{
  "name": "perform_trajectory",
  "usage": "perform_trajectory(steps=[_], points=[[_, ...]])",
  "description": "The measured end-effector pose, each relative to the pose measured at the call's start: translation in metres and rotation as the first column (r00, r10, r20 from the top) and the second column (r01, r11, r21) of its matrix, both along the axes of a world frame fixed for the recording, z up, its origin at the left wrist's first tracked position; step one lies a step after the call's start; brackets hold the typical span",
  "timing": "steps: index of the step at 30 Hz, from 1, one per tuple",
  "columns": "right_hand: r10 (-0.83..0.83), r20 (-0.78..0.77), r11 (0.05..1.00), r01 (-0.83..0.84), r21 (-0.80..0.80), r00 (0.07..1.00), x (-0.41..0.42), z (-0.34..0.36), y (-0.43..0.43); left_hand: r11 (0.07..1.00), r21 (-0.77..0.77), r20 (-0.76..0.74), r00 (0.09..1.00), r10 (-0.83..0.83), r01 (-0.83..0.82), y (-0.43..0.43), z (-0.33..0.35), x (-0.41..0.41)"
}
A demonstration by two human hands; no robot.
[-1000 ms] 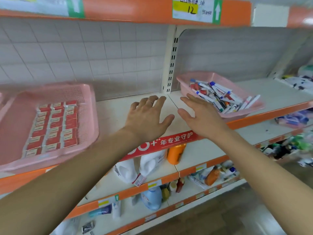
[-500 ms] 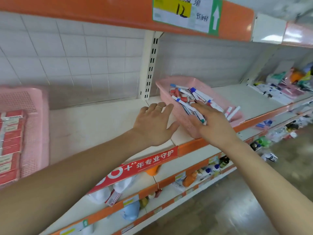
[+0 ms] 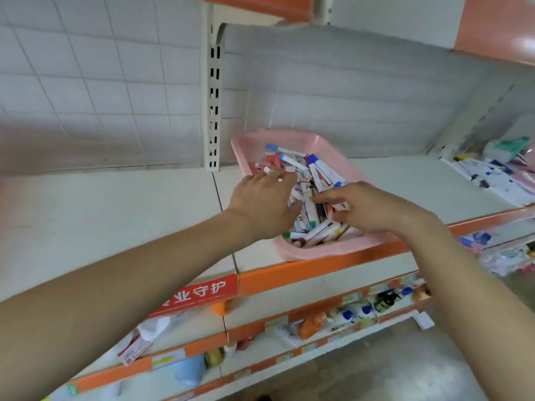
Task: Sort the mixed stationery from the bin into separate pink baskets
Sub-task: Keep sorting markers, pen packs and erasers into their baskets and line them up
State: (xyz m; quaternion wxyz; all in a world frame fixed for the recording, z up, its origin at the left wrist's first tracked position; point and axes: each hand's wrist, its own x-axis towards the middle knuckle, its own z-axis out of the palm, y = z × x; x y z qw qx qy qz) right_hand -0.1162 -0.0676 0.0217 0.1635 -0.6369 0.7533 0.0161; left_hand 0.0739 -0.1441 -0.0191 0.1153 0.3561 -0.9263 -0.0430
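While reaching into the mixed stationery (image 3: 315,175) heaped loose in the pink basket (image 3: 318,251) at the front edge of the shelf (image 3: 115,215), expect light, stiff pieces of plastic and card, smooth enough to roll or slide off a neighbour. Resting over the nine o'clock side of the pile with the left hand (image 3: 262,202), fingers straight and spread, gripping nothing. Reaching in from four o'clock with the right hand (image 3: 373,206), fingers curled down into the heap; cannot tell whether pinching a piece or merely touching. Best to take the capped markers (image 3: 318,231) at six o'clock mid-barrel, between thumb and two fingers, not by a cap likely to pull off. Better to pinch the small red boxes (image 3: 273,160) at eleven o'clock across the short sides, gently, to spare thin card from crushing. Worth lifting straight up, to avoid dragging crossed pieces over the rim.
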Motion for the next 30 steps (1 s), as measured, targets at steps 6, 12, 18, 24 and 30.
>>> perform_trajectory(steps=[6,12,18,24,30], points=[[0.197,0.005,0.956,-0.193,0.221,0.980,-0.036,-0.030,-0.031,0.953,0.114,0.162,0.952,0.261,-0.281,-0.002,-0.005,-0.060],[0.324,0.016,0.926,-0.321,0.199,0.946,-0.048,-0.045,-0.044,0.860,0.226,0.373,0.856,0.357,-0.457,-0.015,-0.022,-0.102],[0.361,0.007,0.932,-0.360,-0.027,0.933,-0.046,-0.061,-0.031,0.840,0.272,0.389,0.852,0.351,-0.470,-0.025,-0.029,-0.109],[0.397,0.072,0.917,-0.393,-0.070,0.915,-0.050,-0.066,-0.039,0.835,0.382,0.304,0.907,0.291,-0.396,-0.027,-0.018,-0.103],[0.435,-0.007,0.882,-0.428,-0.199,0.900,-0.054,-0.072,-0.040,0.707,0.551,0.134,0.883,0.450,-0.444,-0.031,-0.021,-0.100]])
